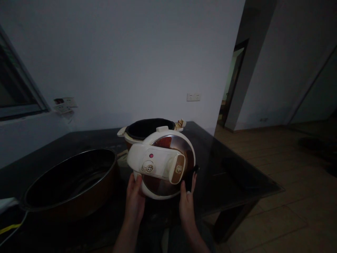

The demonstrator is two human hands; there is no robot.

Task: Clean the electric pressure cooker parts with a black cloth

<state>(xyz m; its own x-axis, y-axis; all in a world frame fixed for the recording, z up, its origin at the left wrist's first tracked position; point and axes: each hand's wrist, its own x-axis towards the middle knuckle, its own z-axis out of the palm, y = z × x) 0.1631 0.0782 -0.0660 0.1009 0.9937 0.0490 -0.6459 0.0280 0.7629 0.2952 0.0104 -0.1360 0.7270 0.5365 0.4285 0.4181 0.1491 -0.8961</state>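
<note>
My left hand (135, 196) grips the lower left edge of a round pressure cooker lid (160, 177), its thumb on the front. The lid is tilted up towards me. It has a white rim, a shiny brown top and a broad white handle with a red dot and a valve knob. At the lid's lower right edge, my right hand (187, 200) closes around a small dark thing (189, 181), whose kind I cannot make out; it covers part of the rim. Behind the lid stands the cooker pot (129, 135), with a black inside and white side handles.
A large dark pan (110, 175) sits on the left of the black table (216, 154). Beside it lie a white thing (9, 203) and a cord. A wall socket (193, 97) is behind the table; tiled floor (273, 214) lies to the right.
</note>
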